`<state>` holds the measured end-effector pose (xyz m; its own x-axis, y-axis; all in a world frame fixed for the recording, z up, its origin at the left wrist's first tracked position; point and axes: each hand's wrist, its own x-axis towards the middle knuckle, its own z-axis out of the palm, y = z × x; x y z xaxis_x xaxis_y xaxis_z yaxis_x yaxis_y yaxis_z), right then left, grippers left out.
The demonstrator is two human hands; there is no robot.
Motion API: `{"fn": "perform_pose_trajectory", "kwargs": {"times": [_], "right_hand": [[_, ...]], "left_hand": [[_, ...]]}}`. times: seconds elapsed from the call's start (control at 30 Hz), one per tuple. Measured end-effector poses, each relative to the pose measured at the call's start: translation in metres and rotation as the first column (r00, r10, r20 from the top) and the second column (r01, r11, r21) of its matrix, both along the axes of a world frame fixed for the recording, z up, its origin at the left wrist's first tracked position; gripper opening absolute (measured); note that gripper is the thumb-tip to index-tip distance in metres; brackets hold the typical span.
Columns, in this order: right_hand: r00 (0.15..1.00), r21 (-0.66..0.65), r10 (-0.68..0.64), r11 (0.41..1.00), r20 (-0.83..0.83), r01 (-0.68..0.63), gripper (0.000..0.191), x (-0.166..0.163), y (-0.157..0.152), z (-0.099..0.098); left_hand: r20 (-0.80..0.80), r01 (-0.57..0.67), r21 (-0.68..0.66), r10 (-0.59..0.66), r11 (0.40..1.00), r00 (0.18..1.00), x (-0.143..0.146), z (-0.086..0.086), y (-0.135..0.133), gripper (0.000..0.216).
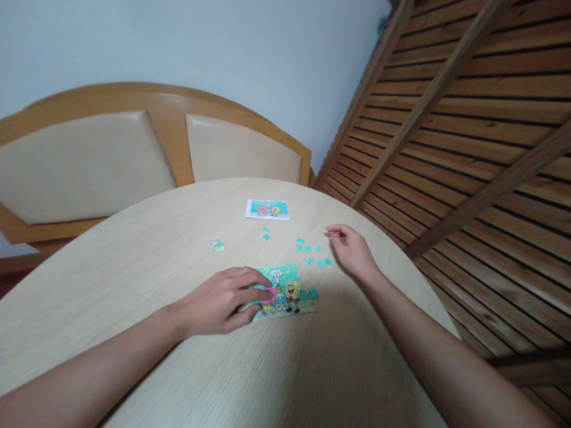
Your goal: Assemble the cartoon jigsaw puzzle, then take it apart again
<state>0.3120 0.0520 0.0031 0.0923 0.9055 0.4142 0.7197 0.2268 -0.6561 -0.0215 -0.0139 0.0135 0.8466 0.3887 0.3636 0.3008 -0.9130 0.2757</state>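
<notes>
Pale round worktop (134, 267), near side: our part-built puzzle (289, 294), thin card, light, joints loose, best slid flat or pinched by edges | left hand (223, 300) flat on its left end, gripping nothing | right hand (352, 249) fingertips pinched beside loose pieces (312, 255), we cannot tell if it holds one | reference picture (267, 208) beyond; padded bench (89, 166), slatted wall (468, 119).

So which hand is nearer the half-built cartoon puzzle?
Left. The left hand rests on the puzzle at its left edge; the right hand is apart, beside loose pieces.
</notes>
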Motion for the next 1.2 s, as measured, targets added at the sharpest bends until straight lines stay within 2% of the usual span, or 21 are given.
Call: {"fn": "perform_pose_trajectory", "kwargs": {"times": [0.1, 0.2, 0.3, 0.4, 0.57, 0.67, 0.77, 1.03, 1.2], "right_hand": [[0.999, -0.034, -0.023, 0.999, 0.034, 0.024, 0.027, 0.001, 0.0, -0.001], [0.997, -0.078, -0.027, 0.996, 0.077, 0.033, 0.025, 0.0, -0.001, -0.003], [0.994, -0.095, -0.017, 0.995, 0.107, 0.027, 0.023, 0.001, 0.0, -0.005], [0.993, -0.098, -0.01, 0.995, 0.115, 0.022, 0.022, 0.001, 0.001, -0.007], [0.991, -0.115, 0.012, 0.993, 0.135, 0.004, 0.019, 0.0, 0.0, -0.006], [0.983, -0.128, 0.037, 0.992, 0.179, -0.014, 0.017, -0.002, -0.003, -0.005], [0.971, -0.149, 0.065, 0.988, 0.229, -0.031, 0.018, -0.003, -0.006, -0.004], [0.962, -0.162, 0.116, 0.984, 0.249, -0.077, 0.016, -0.008, -0.01, -0.003], [0.935, -0.082, 0.139, 0.99, 0.325, -0.119, 0.017, -0.02, -0.012, -0.002]], "left_hand": [[0.034, -0.127, 0.006, 0.127, 0.992, 0.991, 0.0, -0.001, 0.0, 0.028], [0.098, -0.317, -0.045, 0.32, 0.947, 0.942, -0.002, -0.003, 0.003, 0.024], [0.157, -0.514, -0.139, 0.531, 0.847, 0.833, -0.009, -0.007, 0.012, 0.023], [0.158, -0.679, -0.185, 0.703, 0.711, 0.693, -0.019, -0.011, 0.024, 0.022], [0.098, -0.822, -0.041, 0.821, 0.568, 0.562, -0.035, -0.018, 0.037, 0.038], [0.008, -0.853, -0.058, 0.855, 0.518, 0.519, -0.036, -0.019, 0.038, 0.042], [-0.015, -0.846, -0.09, 0.849, 0.525, 0.528, -0.035, -0.019, 0.037, 0.039], [0.038, -0.711, -0.107, 0.718, 0.695, 0.695, -0.034, -0.023, 0.038, 0.033], [0.028, -0.648, -0.131, 0.656, 0.75, 0.754, -0.028, -0.022, 0.036, 0.033]]}}
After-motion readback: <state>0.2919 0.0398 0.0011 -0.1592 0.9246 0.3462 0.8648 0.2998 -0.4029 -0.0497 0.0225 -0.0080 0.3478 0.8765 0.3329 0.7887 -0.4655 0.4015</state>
